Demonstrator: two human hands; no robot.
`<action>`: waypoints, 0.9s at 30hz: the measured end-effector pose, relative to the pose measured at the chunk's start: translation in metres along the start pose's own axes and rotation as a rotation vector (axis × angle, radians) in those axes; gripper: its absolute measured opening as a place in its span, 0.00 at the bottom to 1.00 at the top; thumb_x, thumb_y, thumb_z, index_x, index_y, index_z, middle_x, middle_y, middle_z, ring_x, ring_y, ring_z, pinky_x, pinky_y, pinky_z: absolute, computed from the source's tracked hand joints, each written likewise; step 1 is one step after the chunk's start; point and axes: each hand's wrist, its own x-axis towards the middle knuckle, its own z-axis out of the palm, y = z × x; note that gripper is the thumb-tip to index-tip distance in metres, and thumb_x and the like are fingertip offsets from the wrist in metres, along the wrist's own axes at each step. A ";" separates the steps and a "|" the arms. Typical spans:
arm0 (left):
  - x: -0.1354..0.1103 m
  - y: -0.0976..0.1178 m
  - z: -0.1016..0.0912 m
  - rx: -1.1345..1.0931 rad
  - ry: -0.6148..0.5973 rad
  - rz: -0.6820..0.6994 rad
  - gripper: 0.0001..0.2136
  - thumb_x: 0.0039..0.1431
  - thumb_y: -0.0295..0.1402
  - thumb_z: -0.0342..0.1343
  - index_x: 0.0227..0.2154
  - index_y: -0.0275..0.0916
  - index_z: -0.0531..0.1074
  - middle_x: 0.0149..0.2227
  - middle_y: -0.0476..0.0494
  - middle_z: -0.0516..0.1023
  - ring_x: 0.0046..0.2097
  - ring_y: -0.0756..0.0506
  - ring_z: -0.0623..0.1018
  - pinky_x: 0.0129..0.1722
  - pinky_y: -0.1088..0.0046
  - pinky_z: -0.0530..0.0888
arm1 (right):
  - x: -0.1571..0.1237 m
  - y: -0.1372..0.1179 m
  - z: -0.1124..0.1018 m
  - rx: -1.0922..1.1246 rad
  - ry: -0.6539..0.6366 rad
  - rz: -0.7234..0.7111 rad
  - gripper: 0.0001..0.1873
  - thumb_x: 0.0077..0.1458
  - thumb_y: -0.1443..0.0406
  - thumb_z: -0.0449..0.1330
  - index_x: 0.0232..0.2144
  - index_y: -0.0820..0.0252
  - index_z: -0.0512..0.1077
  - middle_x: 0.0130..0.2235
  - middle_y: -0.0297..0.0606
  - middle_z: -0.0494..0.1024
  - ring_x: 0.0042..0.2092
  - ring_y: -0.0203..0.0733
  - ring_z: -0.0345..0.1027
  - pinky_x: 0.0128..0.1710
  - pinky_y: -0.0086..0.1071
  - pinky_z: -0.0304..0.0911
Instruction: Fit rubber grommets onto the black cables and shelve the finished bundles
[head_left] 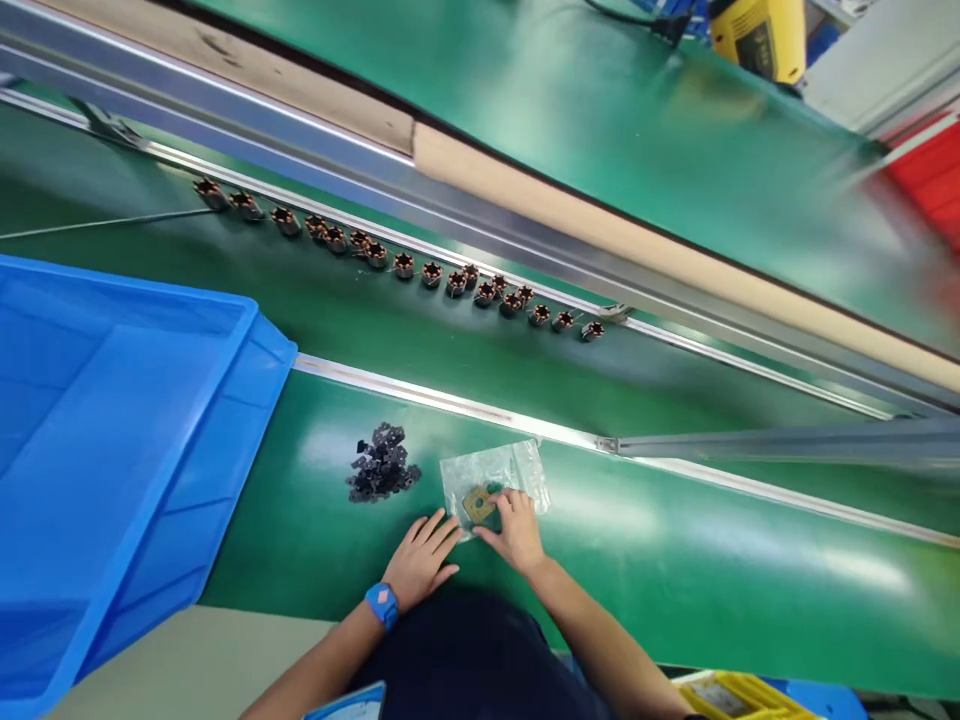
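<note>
A clear plastic bag (525,465) lies flat on the green bench in front of me. A small yellow-brown plate with a round hole (474,503) is at the bag; whether it lies inside or on top I cannot tell. My right hand (519,532) is curled over the bag, with thumb and fingertips at the plate's edges. My left hand (421,562) rests palm down with fingers spread, its fingertips beside the bag's lower left corner. A heap of small black parts (384,465) sits left of the bag.
A large blue bin (150,480) stands at the left. Copper-wound motor cores (431,275) form a row behind the metal strip (450,402). A raised shelf (525,215) crosses above, with a yellow tool (761,40) on it. A grey metal post (787,442) extends right.
</note>
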 end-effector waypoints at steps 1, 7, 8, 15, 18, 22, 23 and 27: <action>0.002 0.002 0.003 -0.005 -0.009 -0.004 0.23 0.68 0.42 0.55 0.63 0.45 0.71 0.66 0.40 0.72 0.68 0.35 0.68 0.65 0.55 0.62 | -0.007 -0.003 0.010 -0.013 0.026 0.029 0.21 0.55 0.50 0.70 0.44 0.56 0.75 0.46 0.44 0.76 0.48 0.54 0.67 0.48 0.44 0.61; 0.005 0.003 0.001 -0.097 -0.037 -0.092 0.25 0.63 0.36 0.59 0.63 0.44 0.72 0.67 0.39 0.71 0.69 0.31 0.66 0.67 0.49 0.61 | 0.001 -0.015 0.053 -0.039 0.175 0.222 0.17 0.60 0.51 0.65 0.39 0.57 0.72 0.40 0.43 0.75 0.44 0.53 0.66 0.45 0.43 0.59; 0.004 0.004 -0.001 -0.124 -0.036 -0.113 0.25 0.62 0.36 0.59 0.63 0.45 0.72 0.67 0.39 0.71 0.69 0.32 0.66 0.67 0.48 0.61 | 0.005 -0.015 0.055 -0.031 0.194 0.245 0.17 0.60 0.51 0.65 0.39 0.57 0.72 0.40 0.43 0.75 0.44 0.53 0.66 0.45 0.43 0.59; 0.014 0.019 -0.005 -0.403 0.125 -0.476 0.25 0.64 0.45 0.56 0.60 0.41 0.73 0.62 0.33 0.76 0.62 0.35 0.76 0.59 0.56 0.74 | 0.012 0.011 0.036 0.056 0.319 0.364 0.23 0.59 0.45 0.63 0.43 0.57 0.70 0.44 0.45 0.75 0.48 0.55 0.67 0.51 0.45 0.59; 0.032 0.020 0.000 -0.538 0.228 -0.747 0.25 0.71 0.45 0.45 0.61 0.33 0.69 0.54 0.26 0.80 0.49 0.39 0.84 0.45 0.62 0.80 | 0.003 0.044 0.018 0.078 0.386 0.479 0.23 0.63 0.50 0.57 0.50 0.61 0.69 0.51 0.53 0.74 0.54 0.58 0.66 0.54 0.48 0.58; 0.065 0.019 0.002 -0.657 0.242 -0.960 0.19 0.69 0.45 0.53 0.50 0.34 0.74 0.40 0.39 0.83 0.38 0.44 0.83 0.40 0.64 0.79 | -0.002 0.079 0.007 0.133 0.369 0.585 0.26 0.57 0.58 0.61 0.54 0.63 0.68 0.46 0.50 0.78 0.50 0.56 0.70 0.49 0.45 0.62; 0.072 0.019 0.000 -0.667 0.236 -0.988 0.17 0.67 0.45 0.57 0.47 0.34 0.75 0.37 0.42 0.82 0.36 0.45 0.82 0.40 0.64 0.79 | -0.001 0.083 0.007 0.153 0.350 0.600 0.24 0.55 0.59 0.62 0.52 0.62 0.70 0.41 0.45 0.78 0.46 0.55 0.71 0.47 0.43 0.63; 0.086 0.029 -0.010 -0.658 0.255 -1.030 0.13 0.61 0.38 0.64 0.43 0.35 0.77 0.40 0.44 0.80 0.40 0.45 0.79 0.48 0.59 0.77 | 0.002 0.085 0.011 0.229 0.305 0.638 0.11 0.53 0.58 0.66 0.36 0.58 0.74 0.34 0.38 0.77 0.41 0.48 0.71 0.46 0.41 0.65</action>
